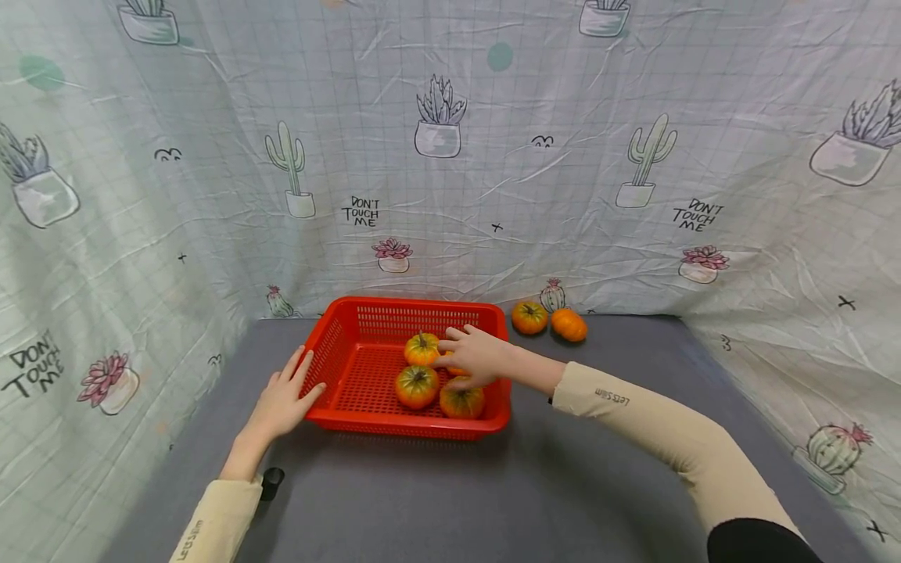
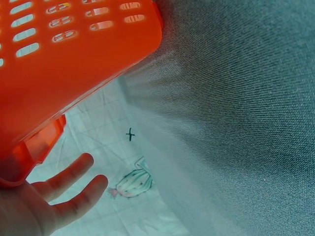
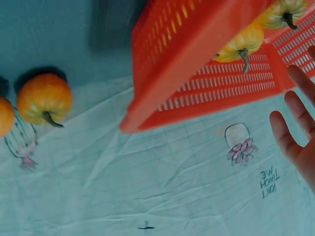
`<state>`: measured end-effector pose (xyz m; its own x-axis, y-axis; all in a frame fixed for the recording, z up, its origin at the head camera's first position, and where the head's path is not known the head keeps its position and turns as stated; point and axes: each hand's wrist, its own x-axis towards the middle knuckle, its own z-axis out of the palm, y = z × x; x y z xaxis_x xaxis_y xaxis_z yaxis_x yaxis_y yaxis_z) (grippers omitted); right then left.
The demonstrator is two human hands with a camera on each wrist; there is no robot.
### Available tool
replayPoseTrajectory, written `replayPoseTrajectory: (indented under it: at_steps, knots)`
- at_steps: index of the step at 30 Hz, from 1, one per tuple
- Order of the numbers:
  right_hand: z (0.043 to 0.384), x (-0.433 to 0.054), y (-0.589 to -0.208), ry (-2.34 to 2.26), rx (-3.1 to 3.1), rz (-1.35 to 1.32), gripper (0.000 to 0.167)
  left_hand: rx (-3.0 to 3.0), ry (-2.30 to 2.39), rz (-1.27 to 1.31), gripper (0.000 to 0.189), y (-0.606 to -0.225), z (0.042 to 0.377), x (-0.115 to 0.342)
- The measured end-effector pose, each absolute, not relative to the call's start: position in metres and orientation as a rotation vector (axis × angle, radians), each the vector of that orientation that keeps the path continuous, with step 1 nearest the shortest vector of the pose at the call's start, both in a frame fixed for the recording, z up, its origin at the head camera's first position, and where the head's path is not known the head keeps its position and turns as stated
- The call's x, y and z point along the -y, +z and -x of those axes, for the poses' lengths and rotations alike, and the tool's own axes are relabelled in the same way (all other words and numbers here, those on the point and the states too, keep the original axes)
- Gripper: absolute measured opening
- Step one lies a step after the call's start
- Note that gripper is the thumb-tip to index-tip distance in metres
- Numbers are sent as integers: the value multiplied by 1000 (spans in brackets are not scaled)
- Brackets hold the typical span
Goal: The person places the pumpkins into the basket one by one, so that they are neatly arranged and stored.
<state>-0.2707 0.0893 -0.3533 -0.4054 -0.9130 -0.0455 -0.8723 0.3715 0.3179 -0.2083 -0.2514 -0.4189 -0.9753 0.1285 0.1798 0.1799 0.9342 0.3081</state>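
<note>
A red plastic basket (image 1: 401,426) with slotted walls holds several small orange-green pumpkins (image 1: 417,387). My left hand (image 1: 280,400) rests against the basket's left rim, thumb and fingers spread; in the left wrist view, two straight fingers (image 2: 74,172) extend past the rim. Over the right half of the basket hovers my right hand (image 1: 479,356), fingers stretched toward the left above the pumpkins. It partly covers one pumpkin (image 1: 454,367). The right wrist view shows its fingers (image 3: 298,110) apart, gripping nothing; whether the thumb touches the front right pumpkin (image 1: 461,403) I cannot tell.
Behind the basket's right corner, two more pumpkins, one orange-green (image 1: 529,317) and one orange (image 1: 568,325), sit at the table's back edge. A grey cloth (image 1: 563,485) covers the table. Around it hangs a pale curtain (image 1: 450,211) printed with potted plants.
</note>
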Motion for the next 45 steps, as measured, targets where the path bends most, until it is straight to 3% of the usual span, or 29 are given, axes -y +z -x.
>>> replayPoseTrajectory:
  at_steps: [23, 45]
  knots:
    - [234, -160, -369, 274, 2361, -1237, 24, 2932, -498, 221, 67, -418, 208, 257]
    - [273, -249, -429, 208, 2372, -910, 27, 2920, -521, 225, 67, -422, 210, 254]
